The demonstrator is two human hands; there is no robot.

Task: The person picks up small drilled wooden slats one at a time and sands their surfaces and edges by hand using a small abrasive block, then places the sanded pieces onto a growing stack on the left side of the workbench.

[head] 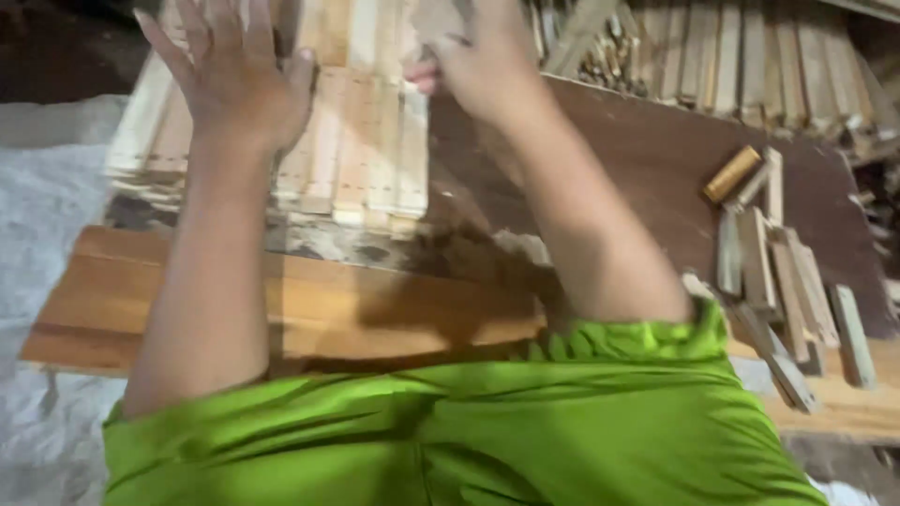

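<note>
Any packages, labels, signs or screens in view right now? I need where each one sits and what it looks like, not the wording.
None in view: no package, label, sign or screen.
Left hand: spread open over the pale wooden slats, top centre.
Right hand: at the slats' upper right edge, grip blurred.
Loose wood offcuts: short pale blocks, right side of the brown board.
</note>
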